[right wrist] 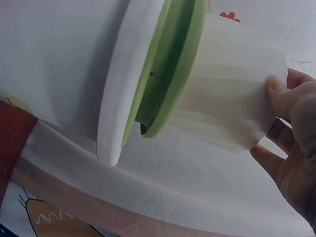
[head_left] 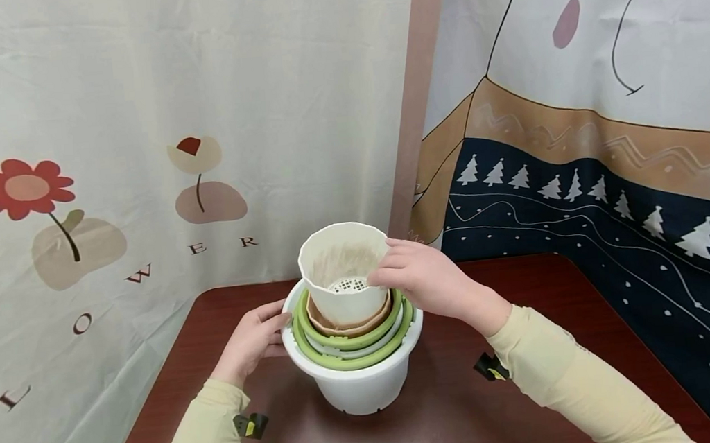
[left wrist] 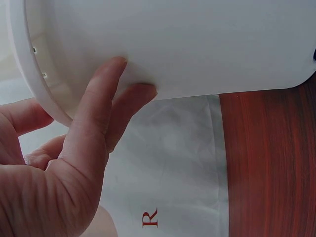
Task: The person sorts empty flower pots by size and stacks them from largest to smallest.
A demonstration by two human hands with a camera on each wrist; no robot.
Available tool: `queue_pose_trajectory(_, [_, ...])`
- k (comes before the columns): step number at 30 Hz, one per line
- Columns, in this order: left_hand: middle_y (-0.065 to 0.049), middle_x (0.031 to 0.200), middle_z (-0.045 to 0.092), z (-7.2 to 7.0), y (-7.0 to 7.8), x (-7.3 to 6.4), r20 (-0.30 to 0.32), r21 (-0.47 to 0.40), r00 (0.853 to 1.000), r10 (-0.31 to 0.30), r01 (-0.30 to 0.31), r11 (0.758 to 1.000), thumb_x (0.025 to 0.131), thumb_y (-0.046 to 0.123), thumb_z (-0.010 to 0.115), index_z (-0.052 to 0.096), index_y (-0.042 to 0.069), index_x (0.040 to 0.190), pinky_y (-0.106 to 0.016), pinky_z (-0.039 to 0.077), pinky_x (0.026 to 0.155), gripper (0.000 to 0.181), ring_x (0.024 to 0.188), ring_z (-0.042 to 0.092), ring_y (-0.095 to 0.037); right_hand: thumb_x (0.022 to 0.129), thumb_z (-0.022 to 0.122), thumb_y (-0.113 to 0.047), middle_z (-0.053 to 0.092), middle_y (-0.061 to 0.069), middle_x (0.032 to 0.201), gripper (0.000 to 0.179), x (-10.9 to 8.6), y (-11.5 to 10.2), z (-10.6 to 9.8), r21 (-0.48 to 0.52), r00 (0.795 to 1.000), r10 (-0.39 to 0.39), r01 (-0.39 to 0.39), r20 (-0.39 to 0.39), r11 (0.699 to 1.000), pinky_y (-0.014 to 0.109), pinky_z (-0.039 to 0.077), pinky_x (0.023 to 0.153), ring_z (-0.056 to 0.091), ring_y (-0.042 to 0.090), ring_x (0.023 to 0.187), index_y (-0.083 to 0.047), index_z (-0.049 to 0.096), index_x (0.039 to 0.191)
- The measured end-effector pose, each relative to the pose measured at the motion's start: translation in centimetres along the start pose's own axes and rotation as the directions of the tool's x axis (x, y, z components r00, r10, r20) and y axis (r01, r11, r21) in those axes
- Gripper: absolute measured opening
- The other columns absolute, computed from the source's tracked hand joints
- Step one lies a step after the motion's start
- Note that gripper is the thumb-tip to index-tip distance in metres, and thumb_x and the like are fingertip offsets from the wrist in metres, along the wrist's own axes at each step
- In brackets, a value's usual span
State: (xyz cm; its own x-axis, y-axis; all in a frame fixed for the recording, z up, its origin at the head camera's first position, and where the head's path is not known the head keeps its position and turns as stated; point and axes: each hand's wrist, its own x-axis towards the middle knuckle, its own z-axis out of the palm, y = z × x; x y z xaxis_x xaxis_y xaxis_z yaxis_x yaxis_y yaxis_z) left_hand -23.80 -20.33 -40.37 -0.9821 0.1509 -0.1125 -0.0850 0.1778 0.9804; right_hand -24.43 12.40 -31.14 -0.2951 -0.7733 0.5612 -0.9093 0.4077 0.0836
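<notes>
Nested plant pots stand as one stack on the table. Outermost is a large white pot [head_left: 362, 391]; inside it sit a green-rimmed pot [head_left: 349, 364], a pale-rimmed one, another green-rimmed pot [head_left: 339, 342] and a scalloped tan pot [head_left: 352, 331]. A cream flower pot [head_left: 344, 244] with a perforated bottom rises out of the tan one. My left hand [head_left: 255, 338] grips the large white pot's rim at its left side, fingers against the outer wall [left wrist: 197, 44]. My right hand [head_left: 425, 277] pinches the cream pot's rim, thumb outside [right wrist: 276, 91] and fingers over the edge.
The dark red wooden table [head_left: 493, 391] extends around the stack. Behind it hangs a pale curtain [head_left: 296, 115] with printed flowers and letters. A dark patterned cloth [head_left: 536, 221] with white trees hangs along the right. Small black devices are strapped on both sleeves.
</notes>
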Motion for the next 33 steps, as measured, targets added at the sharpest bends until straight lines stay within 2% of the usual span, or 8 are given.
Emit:
queue_pose_trajectory(9, [-0.020,0.114,0.067,0.0,0.0,0.0,0.012,-0.011,1.000,0.008,-0.007,1.000,0.101,0.013,0.054,0.042,-0.007,0.145,-0.043,0.060,0.071,0.051,0.083,0.072,-0.024,0.081,0.070,0.013,0.072,-0.003,0.099,0.039,-0.1,-0.1,1.3,-0.005,0.999,-0.019,0.020,0.047,1.000,0.041,0.038,0.111,0.064,0.018,0.103,-0.018,0.074,0.103])
queue_pose_trajectory(19, [-0.020,0.113,0.067,0.1,0.0,0.1,0.017,-0.020,1.000,0.001,0.000,1.000,0.101,0.012,0.053,0.041,-0.008,0.145,-0.042,0.060,0.070,0.050,0.084,0.072,-0.023,0.081,0.070,0.014,0.072,-0.003,0.103,0.042,-0.4,-0.4,2.2,-0.017,0.991,0.019,-0.017,0.130,1.000,0.041,0.038,0.110,0.064,0.020,0.108,-0.019,0.075,0.106])
queue_pose_trajectory(27, [-0.020,0.113,0.067,0.0,0.0,0.1,0.007,-0.024,1.000,-0.003,0.003,1.000,0.101,0.012,0.053,0.043,-0.006,0.145,-0.042,0.060,0.071,0.049,0.083,0.072,-0.024,0.083,0.073,0.008,0.072,-0.005,0.105,0.037,-0.6,-0.5,2.1,-0.018,0.994,0.033,-0.031,0.107,0.999,0.036,0.040,0.109,0.061,0.018,0.110,-0.019,0.074,0.108])
queue_pose_trajectory(33, [-0.020,0.113,0.067,0.4,0.0,-0.2,-0.023,0.021,1.000,0.009,-0.008,1.000,0.101,0.013,0.054,0.044,-0.007,0.144,-0.042,0.060,0.070,0.048,0.082,0.072,-0.025,0.086,0.076,-0.004,0.069,-0.004,0.118,0.036,-1.6,-0.4,1.9,0.045,0.997,0.057,-0.059,0.044,0.997,0.035,0.037,0.111,0.057,0.017,0.120,-0.016,0.072,0.119])
